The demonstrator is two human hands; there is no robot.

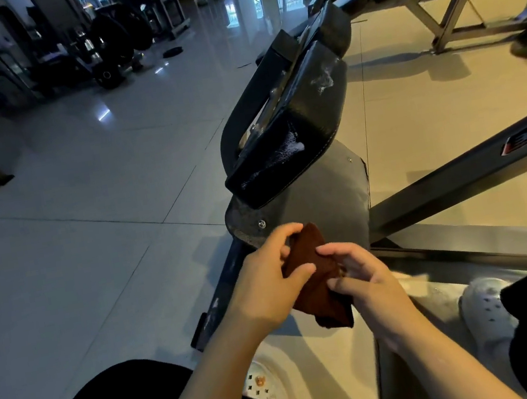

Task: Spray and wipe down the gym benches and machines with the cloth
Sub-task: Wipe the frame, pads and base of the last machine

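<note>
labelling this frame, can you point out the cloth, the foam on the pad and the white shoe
cloth (316, 280): head view, on the brown fold between the two hands
foam (289, 151): head view, on the white suds on the black pad
white shoe (487, 312): head view, on its top

Two hands (319, 280), one brown cloth (316, 280), one white shoe (487, 312), one padded machine (305, 123)

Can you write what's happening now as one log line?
left hand: holds cloth | right hand: holds cloth | black pad: foam, unwiped
</note>
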